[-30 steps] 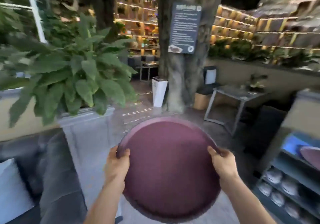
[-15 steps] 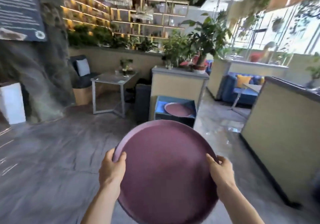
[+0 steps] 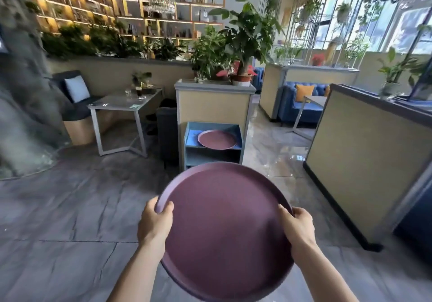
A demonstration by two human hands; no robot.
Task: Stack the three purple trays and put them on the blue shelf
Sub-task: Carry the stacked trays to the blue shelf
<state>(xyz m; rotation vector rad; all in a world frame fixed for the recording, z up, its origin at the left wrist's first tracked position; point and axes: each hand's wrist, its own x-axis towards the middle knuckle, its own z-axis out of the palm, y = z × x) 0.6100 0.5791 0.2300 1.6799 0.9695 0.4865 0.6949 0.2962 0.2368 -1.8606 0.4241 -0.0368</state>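
Purple round plastic tray (image 3: 224,231), wide and shallow with a low raised rim, is held out in front of the person above the grey stone floor (image 3: 58,220). Being round, it has no long axis; its open face turns up and its far edge tips slightly higher toward the room. The left hand (image 3: 155,224) has its grip closed on the left rim, thumb (image 3: 167,209) lying over the edge onto the inner face, the other fingers hidden beneath. The right hand (image 3: 297,225) has its grip closed on the right rim in the same manner, thumb on top. Both bare forearms reach forward from the bottom of the view, the wrists roughly level with each other. Straight ahead, well apart from the held tray, stands the blue shelf (image 3: 212,146) against a beige partition (image 3: 214,107). A second purple round tray (image 3: 217,139) lies flat on its top level.
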